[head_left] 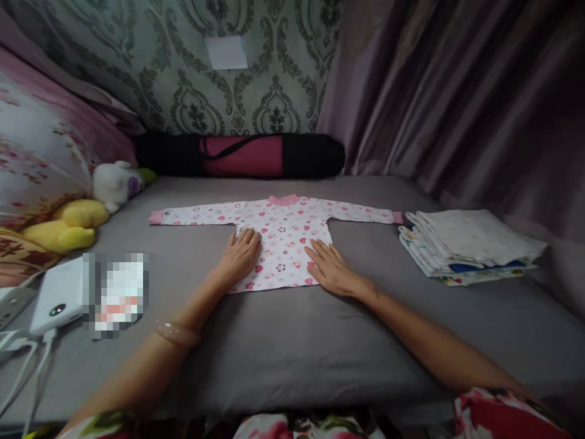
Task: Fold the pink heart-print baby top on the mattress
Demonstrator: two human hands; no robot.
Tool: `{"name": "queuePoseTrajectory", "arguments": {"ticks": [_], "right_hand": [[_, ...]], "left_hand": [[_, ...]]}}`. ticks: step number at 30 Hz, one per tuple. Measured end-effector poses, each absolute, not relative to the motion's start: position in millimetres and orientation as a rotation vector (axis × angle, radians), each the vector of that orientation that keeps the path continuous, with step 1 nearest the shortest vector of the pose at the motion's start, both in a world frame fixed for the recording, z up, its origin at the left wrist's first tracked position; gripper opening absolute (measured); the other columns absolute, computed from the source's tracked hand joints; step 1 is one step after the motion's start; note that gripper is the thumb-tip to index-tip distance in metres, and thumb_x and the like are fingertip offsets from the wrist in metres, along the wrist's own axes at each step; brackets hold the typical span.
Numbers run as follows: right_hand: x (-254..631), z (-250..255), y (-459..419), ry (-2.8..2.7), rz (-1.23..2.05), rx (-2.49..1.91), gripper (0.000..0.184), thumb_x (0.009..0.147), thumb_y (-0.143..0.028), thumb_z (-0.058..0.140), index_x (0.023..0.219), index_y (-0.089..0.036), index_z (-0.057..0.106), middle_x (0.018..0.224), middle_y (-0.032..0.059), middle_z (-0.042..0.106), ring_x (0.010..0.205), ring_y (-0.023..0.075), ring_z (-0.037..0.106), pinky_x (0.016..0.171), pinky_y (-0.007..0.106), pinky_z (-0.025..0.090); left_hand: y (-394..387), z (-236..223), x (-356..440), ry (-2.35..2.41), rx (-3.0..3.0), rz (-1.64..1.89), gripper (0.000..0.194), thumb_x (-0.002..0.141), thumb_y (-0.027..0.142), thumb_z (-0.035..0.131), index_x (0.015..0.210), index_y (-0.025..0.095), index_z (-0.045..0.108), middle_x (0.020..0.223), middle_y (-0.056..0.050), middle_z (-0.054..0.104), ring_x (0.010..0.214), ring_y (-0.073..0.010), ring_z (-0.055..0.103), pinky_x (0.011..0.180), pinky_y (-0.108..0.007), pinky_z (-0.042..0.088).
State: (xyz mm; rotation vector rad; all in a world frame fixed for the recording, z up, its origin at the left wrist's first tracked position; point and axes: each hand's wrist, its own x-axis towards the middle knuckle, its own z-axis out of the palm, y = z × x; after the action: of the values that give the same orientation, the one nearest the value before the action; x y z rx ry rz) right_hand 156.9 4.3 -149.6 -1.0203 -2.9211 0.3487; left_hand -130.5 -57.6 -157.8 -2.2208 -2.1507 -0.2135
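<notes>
A child's long-sleeved shirt (283,244), white with pink hearts and small figures, lies spread flat on the grey bed sheet (269,353). Its pink collar points away from me, and both sleeves stretch straight out to the sides, ending in pink cuffs. My left hand (240,253) rests flat on the left side of the shirt body, fingers extended. On the opposite side, near the lower right edge, my right hand (333,268) lies flat with its fingers spread on the fabric. Neither hand grips anything.
Folded clothes (475,244) are stacked at the right. A black and pink roll-shaped bag (242,155) lies along the wall. To the left are a white power bank (59,296) with cables, a blurred-out item (121,292), a yellow plush toy (68,225) and a white plush toy (112,186).
</notes>
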Motion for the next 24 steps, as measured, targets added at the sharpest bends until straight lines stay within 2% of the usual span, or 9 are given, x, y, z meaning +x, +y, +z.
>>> {"name": "queuePoseTrajectory", "arguments": {"ticks": [3, 6, 10, 12, 15, 17, 19, 21, 24], "right_hand": [[171, -143, -15, -2.934, 0.409, -0.967, 0.058, 0.104, -0.044, 0.024, 0.154, -0.015, 0.031, 0.162, 0.0144, 0.018, 0.151, 0.0242, 0.011, 0.122, 0.049, 0.012], [186, -134, -31, -2.957, 0.508, -0.943, 0.057, 0.104, -0.044, 0.026, 0.155, -0.019, 0.030, 0.162, 0.0129, 0.019, 0.151, 0.0242, 0.011, 0.122, 0.050, 0.013], [208, -114, -43, -3.037, 0.749, -0.892, 0.059, 0.102, -0.042, 0.037, 0.156, -0.020, 0.026, 0.163, 0.0111, 0.016, 0.150, 0.0237, 0.009, 0.122, 0.049, 0.014], [218, -99, -41, -3.073, 0.883, -0.824, 0.060, 0.099, -0.037, 0.046, 0.155, -0.021, 0.030, 0.162, 0.0110, 0.018, 0.150, 0.0236, 0.013, 0.122, 0.047, 0.017], [229, -79, -27, -3.032, 1.139, -0.707, 0.051, 0.094, -0.029, 0.054, 0.144, -0.023, 0.050, 0.157, 0.0101, 0.035, 0.145, 0.0226, 0.030, 0.118, 0.041, 0.027], [234, -71, -9, -2.937, 1.352, -0.668, 0.043, 0.095, -0.028, 0.052, 0.137, -0.021, 0.058, 0.145, 0.0091, 0.053, 0.133, 0.0200, 0.049, 0.111, 0.034, 0.038], [236, -71, 15, -2.806, 1.495, -0.704, 0.041, 0.096, -0.030, 0.049, 0.133, -0.019, 0.061, 0.130, 0.0077, 0.065, 0.118, 0.0177, 0.061, 0.101, 0.029, 0.045], [236, -79, 43, -2.669, 1.477, -0.829, 0.040, 0.095, -0.030, 0.049, 0.129, -0.016, 0.063, 0.122, 0.0070, 0.070, 0.110, 0.0174, 0.064, 0.095, 0.028, 0.049], [232, -98, 88, -2.481, 1.186, -1.171, 0.036, 0.095, -0.023, 0.044, 0.120, -0.012, 0.067, 0.112, 0.0089, 0.073, 0.099, 0.0177, 0.067, 0.088, 0.028, 0.050]], "left_hand": [[-54, -154, -121, -2.103, -2.322, -0.208, 0.047, 0.099, 0.024, 0.030, 0.144, 0.013, 0.039, 0.150, -0.022, 0.042, 0.142, -0.0295, 0.036, 0.116, -0.058, 0.023], [-46, -148, -103, -2.094, -2.436, -0.164, 0.049, 0.098, 0.028, 0.034, 0.145, 0.012, 0.036, 0.151, -0.022, 0.040, 0.143, -0.0307, 0.034, 0.114, -0.057, 0.027], [-28, -139, -68, -2.038, -2.586, -0.190, 0.046, 0.097, 0.030, 0.040, 0.140, 0.014, 0.042, 0.147, -0.020, 0.045, 0.137, -0.0298, 0.044, 0.110, -0.048, 0.036], [-18, -138, -49, -2.007, -2.640, -0.243, 0.043, 0.095, 0.029, 0.043, 0.136, 0.016, 0.046, 0.143, -0.018, 0.049, 0.130, -0.0287, 0.051, 0.106, -0.044, 0.041], [-4, -142, -23, -1.987, -2.671, -0.318, 0.043, 0.093, 0.029, 0.046, 0.135, 0.017, 0.047, 0.140, -0.018, 0.052, 0.126, -0.0282, 0.054, 0.102, -0.041, 0.045], [4, -148, -8, -2.006, -2.638, -0.359, 0.044, 0.095, 0.031, 0.045, 0.136, 0.017, 0.046, 0.141, -0.017, 0.051, 0.129, -0.0283, 0.051, 0.104, -0.042, 0.044], [8, -155, 3, -2.053, -2.569, -0.385, 0.043, 0.096, 0.035, 0.044, 0.136, 0.018, 0.046, 0.143, -0.017, 0.050, 0.133, -0.0292, 0.047, 0.107, -0.045, 0.040], [9, -164, 10, -2.076, -2.491, -0.400, 0.045, 0.097, 0.040, 0.042, 0.136, 0.017, 0.047, 0.145, -0.018, 0.048, 0.136, -0.0310, 0.043, 0.110, -0.049, 0.036], [6, -174, 15, -2.023, -2.420, -0.421, 0.049, 0.099, 0.043, 0.037, 0.138, 0.014, 0.046, 0.148, -0.019, 0.046, 0.139, -0.0322, 0.039, 0.114, -0.051, 0.031]]}}
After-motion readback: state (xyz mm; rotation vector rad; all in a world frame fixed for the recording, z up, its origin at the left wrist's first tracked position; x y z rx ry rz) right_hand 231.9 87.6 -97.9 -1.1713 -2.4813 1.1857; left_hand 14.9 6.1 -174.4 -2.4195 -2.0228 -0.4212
